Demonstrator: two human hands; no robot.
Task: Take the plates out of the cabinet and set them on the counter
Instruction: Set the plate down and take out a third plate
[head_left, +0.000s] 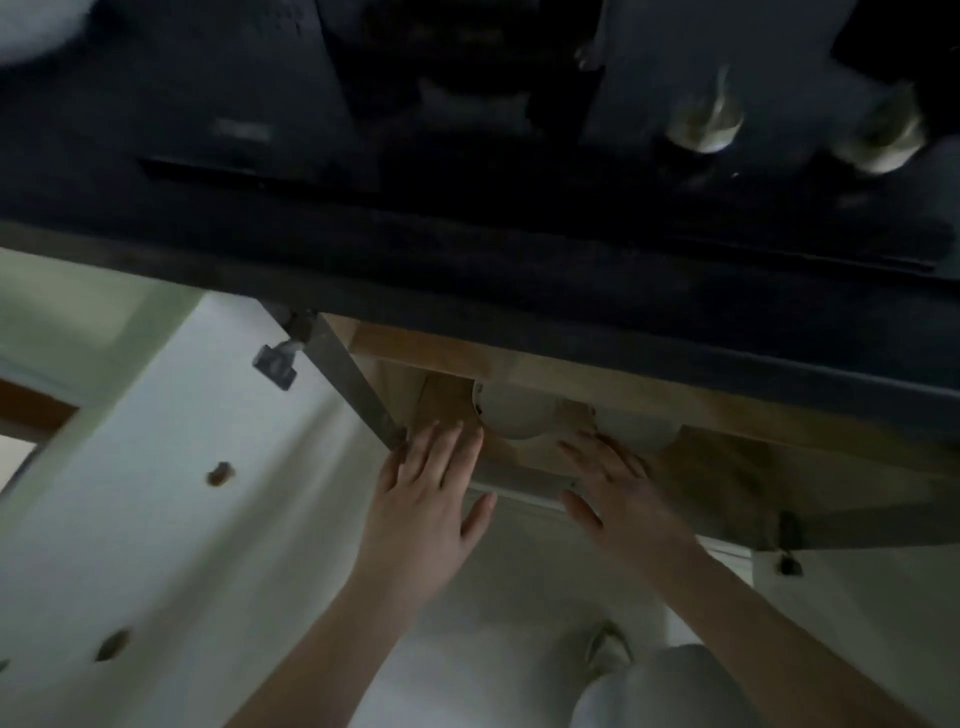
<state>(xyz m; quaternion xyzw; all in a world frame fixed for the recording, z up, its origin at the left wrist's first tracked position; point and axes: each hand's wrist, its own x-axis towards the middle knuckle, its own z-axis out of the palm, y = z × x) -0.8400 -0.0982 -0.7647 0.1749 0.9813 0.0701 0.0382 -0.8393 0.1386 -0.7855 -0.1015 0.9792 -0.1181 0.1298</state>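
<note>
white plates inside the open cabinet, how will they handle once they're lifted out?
The plates look like pale, rounded ceramic, so probably rigid and breakable if knocked on the wooden frame. Their smooth surface may be slippery. Whether it is a stack is unclear; if so, likely heavy. The left hand and right hand are open, holding nothing.

Two pale round plates sit side by side inside the open wooden cabinet beneath the dark counter

Matt dark counter, pale wood cabinet inside, smooth white plates, glossy white door, metal hinge
</note>
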